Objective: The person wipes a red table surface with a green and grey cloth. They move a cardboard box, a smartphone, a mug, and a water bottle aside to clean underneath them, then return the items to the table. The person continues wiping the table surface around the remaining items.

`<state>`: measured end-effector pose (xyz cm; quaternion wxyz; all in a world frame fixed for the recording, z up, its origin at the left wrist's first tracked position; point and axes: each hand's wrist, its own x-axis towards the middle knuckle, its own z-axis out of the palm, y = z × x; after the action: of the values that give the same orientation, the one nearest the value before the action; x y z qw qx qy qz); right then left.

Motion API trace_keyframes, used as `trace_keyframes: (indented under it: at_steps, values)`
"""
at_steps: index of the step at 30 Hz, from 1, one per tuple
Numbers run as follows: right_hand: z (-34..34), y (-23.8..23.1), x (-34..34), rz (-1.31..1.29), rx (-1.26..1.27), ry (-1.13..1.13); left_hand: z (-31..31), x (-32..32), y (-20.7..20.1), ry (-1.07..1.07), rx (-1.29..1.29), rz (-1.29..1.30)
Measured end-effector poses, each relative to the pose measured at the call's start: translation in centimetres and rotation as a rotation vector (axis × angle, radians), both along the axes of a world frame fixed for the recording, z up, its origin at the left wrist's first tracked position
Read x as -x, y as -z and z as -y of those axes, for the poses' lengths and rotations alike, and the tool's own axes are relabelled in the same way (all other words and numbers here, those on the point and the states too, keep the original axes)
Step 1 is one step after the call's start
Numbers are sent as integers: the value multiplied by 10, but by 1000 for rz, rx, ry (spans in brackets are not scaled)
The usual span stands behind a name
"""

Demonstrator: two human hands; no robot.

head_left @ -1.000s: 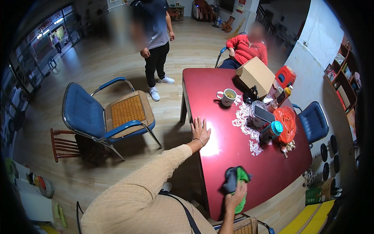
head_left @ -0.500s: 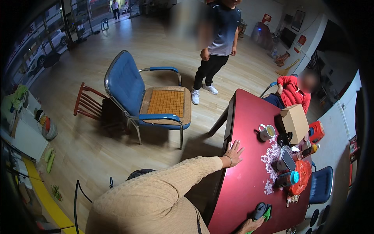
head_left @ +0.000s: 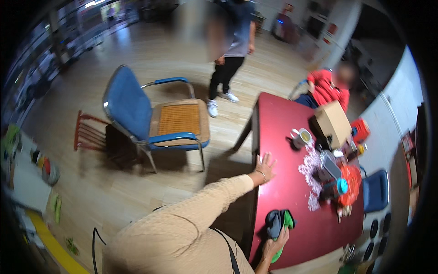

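My left hand (head_left: 266, 167) lies on the near left edge of a red table (head_left: 283, 188), its fingers spread and nothing in it. Lower down, my right hand (head_left: 275, 244) is closed around a bunched grey and green cloth (head_left: 275, 223), which rests on the tabletop close to the near edge. Part of the green side sticks out below my fingers. Farther up the table stands a white mug (head_left: 301, 137) with a yellowish drink. Beside a white lace-like pattern (head_left: 310, 169) are a dark cup with a turquoise lid (head_left: 341, 186) and a dark phone (head_left: 332, 171).
A cardboard box (head_left: 333, 123) and a red plastic bag (head_left: 350, 182) take up the table's far side. A blue armchair (head_left: 130, 98) with a woven seat mat stands left of the table, a reddish wooden stool (head_left: 91, 132) behind it. One person stands beyond; another, in red, sits at the far end.
My right hand has moved the cloth up and leftward across the tabletop, nearer my left hand. The left hand stays flat on the table edge. The whole view has shifted somewhat.
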<state>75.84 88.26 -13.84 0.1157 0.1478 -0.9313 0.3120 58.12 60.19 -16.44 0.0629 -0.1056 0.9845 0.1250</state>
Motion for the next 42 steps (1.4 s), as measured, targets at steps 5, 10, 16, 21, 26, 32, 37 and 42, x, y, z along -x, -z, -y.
trace_keyframes:
  at_steps: [5,10,16,21,26,32,37,42]
  values:
    - [3,-36,-2,249,-203,-11,1,-3,1,-3,-63,-83]
    - [21,-49,2,117,-365,-101,-1,-5,-7,-2,-92,-60]
    - [6,-33,-19,51,-366,-85,5,-8,-2,-3,-122,-115]
    - [-94,-7,9,-99,-379,182,2,-11,0,-10,-75,-155]
    - [-111,0,84,-145,-259,432,-1,-9,8,12,-104,-237]
    - [13,-15,29,-79,-290,-54,4,-6,12,3,-106,-248]
    - [-4,-25,-63,19,-258,-163,2,-7,9,5,-117,-238]
    - [-102,-11,-10,-136,-276,227,-4,0,9,40,99,-141]
